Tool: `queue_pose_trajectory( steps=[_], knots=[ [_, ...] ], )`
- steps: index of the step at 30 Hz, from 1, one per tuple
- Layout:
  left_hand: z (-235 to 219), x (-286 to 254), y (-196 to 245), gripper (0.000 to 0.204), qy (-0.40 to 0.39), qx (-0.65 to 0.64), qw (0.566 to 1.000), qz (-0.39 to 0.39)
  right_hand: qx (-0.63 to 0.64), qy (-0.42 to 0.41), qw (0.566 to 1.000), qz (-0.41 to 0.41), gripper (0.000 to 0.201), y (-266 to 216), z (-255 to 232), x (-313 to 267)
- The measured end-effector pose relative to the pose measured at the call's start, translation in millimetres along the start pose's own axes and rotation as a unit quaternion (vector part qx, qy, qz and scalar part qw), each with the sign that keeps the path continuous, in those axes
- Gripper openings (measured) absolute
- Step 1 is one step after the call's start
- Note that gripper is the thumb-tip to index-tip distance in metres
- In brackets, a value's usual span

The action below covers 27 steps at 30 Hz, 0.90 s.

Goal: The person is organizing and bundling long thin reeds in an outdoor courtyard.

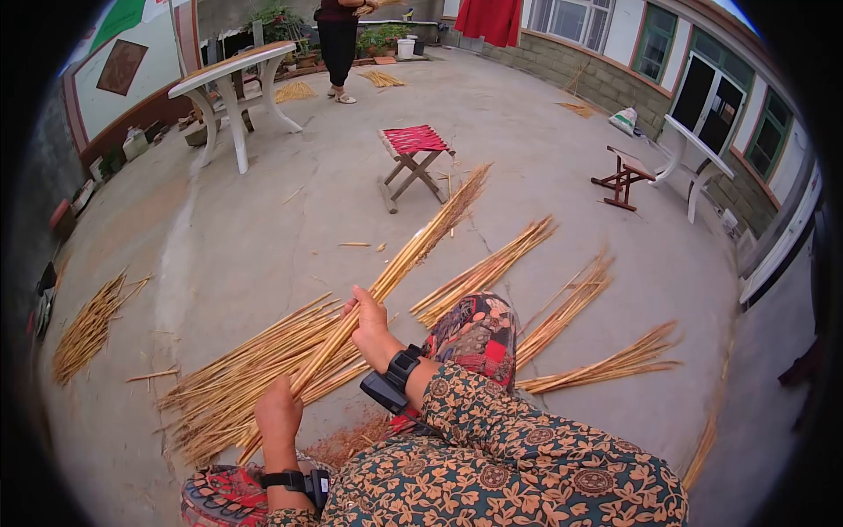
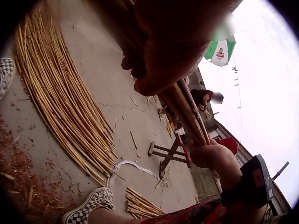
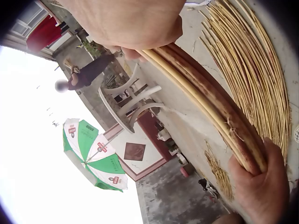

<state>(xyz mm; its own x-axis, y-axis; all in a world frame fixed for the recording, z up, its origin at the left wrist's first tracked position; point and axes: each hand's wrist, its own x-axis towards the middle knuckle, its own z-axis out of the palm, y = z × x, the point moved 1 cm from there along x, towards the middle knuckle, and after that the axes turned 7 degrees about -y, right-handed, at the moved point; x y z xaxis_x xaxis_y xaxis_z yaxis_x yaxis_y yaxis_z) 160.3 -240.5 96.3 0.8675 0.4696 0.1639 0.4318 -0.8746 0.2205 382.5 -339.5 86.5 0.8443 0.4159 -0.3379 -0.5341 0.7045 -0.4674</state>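
Note:
Both hands grip one slim bundle of dry straw-coloured stalks [image 1: 421, 240], which slants up and away with its feathery brown ends farthest off. My left hand [image 1: 278, 411] is wrapped around the lower part, and my right hand [image 1: 373, 327] holds it farther up. The right wrist view shows a few thick stalks [image 3: 205, 100] running between the right hand [image 3: 131, 23] and the left hand [image 3: 264, 186]. Beneath the bundle, a wide pile of similar stalks [image 1: 237, 373] is spread on the concrete ground.
Smaller stalk bundles lie to the right, one [image 1: 492, 268] beside my patterned knee [image 1: 479, 338]. Another heap [image 1: 92, 329] is at far left. Ahead stand a red-topped folding stool [image 1: 414, 140], a white table [image 1: 233, 70] and a person [image 1: 338, 44]. A brown stool [image 1: 625, 176] stands right.

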Motion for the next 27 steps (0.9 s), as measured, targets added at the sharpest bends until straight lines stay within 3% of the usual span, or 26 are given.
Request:
queue_pose_trajectory(
  steps=[6,27],
  knots=[
    [-1.9,0.3,1.8,0.019,-0.023,0.004,1.0,-0.013,0.009,0.0,1.0,0.001,0.019,1.8,-0.1,0.2],
    [1.5,0.1,-0.5,0.016,0.008,0.001,1.0,0.013,0.003,0.014,1.0,0.002,0.019,4.6,-5.4,5.9]
  ],
)
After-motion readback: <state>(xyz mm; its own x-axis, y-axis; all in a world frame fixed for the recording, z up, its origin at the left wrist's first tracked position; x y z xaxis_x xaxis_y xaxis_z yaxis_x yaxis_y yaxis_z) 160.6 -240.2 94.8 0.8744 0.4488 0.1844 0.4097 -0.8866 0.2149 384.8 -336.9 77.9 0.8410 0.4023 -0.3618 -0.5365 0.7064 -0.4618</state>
